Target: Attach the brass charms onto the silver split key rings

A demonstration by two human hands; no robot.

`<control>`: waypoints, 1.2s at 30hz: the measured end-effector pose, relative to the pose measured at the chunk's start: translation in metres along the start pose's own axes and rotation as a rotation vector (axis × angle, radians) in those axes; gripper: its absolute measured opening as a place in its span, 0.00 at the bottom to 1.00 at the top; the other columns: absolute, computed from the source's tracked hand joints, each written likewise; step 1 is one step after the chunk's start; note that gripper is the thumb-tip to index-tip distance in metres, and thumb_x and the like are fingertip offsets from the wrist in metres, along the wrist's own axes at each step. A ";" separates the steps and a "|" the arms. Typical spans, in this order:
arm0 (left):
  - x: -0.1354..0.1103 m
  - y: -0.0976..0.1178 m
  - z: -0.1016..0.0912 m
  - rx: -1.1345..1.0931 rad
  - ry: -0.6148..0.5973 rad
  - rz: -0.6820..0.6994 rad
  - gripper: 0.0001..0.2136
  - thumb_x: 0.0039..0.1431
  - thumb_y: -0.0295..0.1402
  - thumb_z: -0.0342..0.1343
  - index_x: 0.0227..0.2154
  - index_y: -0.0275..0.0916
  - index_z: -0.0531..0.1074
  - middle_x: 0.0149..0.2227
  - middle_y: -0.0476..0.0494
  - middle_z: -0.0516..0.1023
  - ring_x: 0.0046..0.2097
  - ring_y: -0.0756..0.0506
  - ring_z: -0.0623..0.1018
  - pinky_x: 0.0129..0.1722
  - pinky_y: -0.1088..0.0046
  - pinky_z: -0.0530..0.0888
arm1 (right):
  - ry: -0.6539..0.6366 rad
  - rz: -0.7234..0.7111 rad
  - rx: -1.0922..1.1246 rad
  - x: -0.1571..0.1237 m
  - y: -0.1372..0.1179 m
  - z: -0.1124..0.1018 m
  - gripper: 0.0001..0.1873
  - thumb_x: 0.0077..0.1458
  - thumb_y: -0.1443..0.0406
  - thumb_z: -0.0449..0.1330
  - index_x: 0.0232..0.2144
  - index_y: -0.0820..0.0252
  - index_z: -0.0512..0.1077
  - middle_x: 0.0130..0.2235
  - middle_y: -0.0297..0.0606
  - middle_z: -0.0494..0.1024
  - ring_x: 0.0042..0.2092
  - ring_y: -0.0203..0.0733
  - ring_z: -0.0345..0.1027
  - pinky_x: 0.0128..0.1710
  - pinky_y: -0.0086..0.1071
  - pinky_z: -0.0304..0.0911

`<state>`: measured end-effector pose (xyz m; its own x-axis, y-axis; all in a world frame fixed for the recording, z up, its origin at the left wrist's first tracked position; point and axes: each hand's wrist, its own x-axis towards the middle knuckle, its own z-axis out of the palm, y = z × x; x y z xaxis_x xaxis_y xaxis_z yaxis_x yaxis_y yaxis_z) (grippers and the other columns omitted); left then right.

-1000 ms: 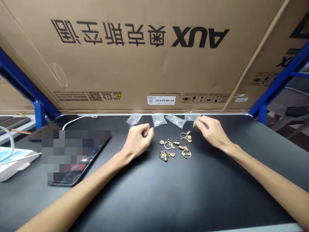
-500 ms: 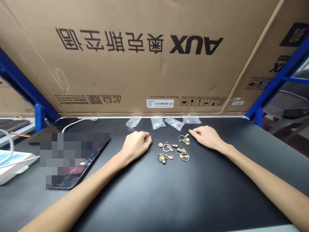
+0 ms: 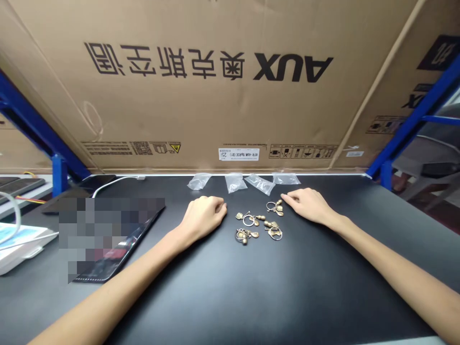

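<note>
My left hand rests on the black tabletop, knuckles up, its fingers curled in with nothing visible in them. To its right lie several small brass-coloured hoops with dangling charms, among them a left hoop, a front-left hoop, a front-right hoop and a far-right hoop. Their charms include drop shapes, rounded beads and squarish pieces. My right hand also lies on the table with loosely closed fingers; one fingertip or the thumb points at the far-right hoop's charms, very close beside them. It holds nothing that I can see.
Several clear plastic bags lie in a row along the table's back edge. Behind stands a large cardboard box between blue metal posts. At left are a dark pouch, partly blurred out, a white cable and a white case.
</note>
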<state>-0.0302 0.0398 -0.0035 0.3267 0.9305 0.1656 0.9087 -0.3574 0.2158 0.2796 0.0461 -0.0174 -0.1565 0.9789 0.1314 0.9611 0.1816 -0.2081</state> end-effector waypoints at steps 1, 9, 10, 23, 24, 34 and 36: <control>0.000 0.000 0.000 0.001 -0.002 0.002 0.16 0.60 0.36 0.44 0.18 0.40 0.53 0.18 0.48 0.62 0.23 0.47 0.62 0.26 0.69 0.50 | 0.000 0.001 -0.003 0.000 0.000 0.000 0.27 0.64 0.50 0.45 0.20 0.55 0.70 0.23 0.35 0.75 0.27 0.42 0.68 0.27 0.31 0.50; 0.000 0.000 0.000 0.012 -0.016 0.008 0.15 0.60 0.36 0.44 0.18 0.40 0.55 0.18 0.47 0.64 0.23 0.46 0.65 0.27 0.70 0.51 | 0.002 0.001 -0.008 0.000 0.000 0.001 0.28 0.65 0.50 0.44 0.20 0.55 0.70 0.23 0.36 0.75 0.28 0.43 0.69 0.27 0.31 0.50; 0.000 0.000 0.000 0.013 -0.017 0.009 0.15 0.60 0.36 0.44 0.18 0.40 0.55 0.19 0.47 0.65 0.24 0.46 0.65 0.27 0.70 0.51 | 0.001 0.001 -0.009 0.000 0.000 0.001 0.28 0.65 0.50 0.44 0.20 0.55 0.70 0.23 0.36 0.75 0.28 0.43 0.69 0.27 0.31 0.50; 0.000 -0.001 0.000 0.027 -0.021 0.016 0.16 0.62 0.37 0.44 0.18 0.41 0.59 0.19 0.46 0.67 0.24 0.45 0.67 0.27 0.70 0.51 | 0.000 0.005 -0.007 0.000 -0.001 0.000 0.27 0.64 0.50 0.45 0.20 0.55 0.70 0.22 0.35 0.74 0.27 0.42 0.68 0.27 0.31 0.51; 0.000 -0.001 0.000 0.027 -0.022 0.016 0.16 0.62 0.37 0.44 0.18 0.41 0.59 0.19 0.46 0.67 0.24 0.45 0.67 0.27 0.70 0.51 | 0.001 0.006 -0.007 0.000 0.000 0.000 0.27 0.64 0.50 0.45 0.20 0.55 0.69 0.22 0.34 0.74 0.27 0.42 0.68 0.27 0.31 0.51; -0.001 -0.001 0.000 0.026 -0.019 0.020 0.16 0.61 0.36 0.44 0.18 0.40 0.57 0.19 0.46 0.66 0.24 0.45 0.67 0.27 0.70 0.51 | 0.001 0.004 -0.005 0.000 0.000 0.001 0.26 0.64 0.51 0.46 0.19 0.55 0.68 0.22 0.34 0.74 0.27 0.42 0.67 0.27 0.31 0.51; 0.000 0.000 0.000 0.025 -0.021 0.020 0.16 0.61 0.36 0.44 0.18 0.40 0.57 0.19 0.46 0.66 0.24 0.45 0.67 0.27 0.70 0.51 | -0.001 0.004 -0.005 0.000 -0.001 0.000 0.26 0.64 0.51 0.46 0.19 0.55 0.68 0.22 0.34 0.74 0.27 0.42 0.67 0.27 0.31 0.50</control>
<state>-0.0308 0.0395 -0.0035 0.3504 0.9246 0.1492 0.9078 -0.3745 0.1889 0.2789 0.0459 -0.0178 -0.1529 0.9797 0.1296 0.9629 0.1772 -0.2033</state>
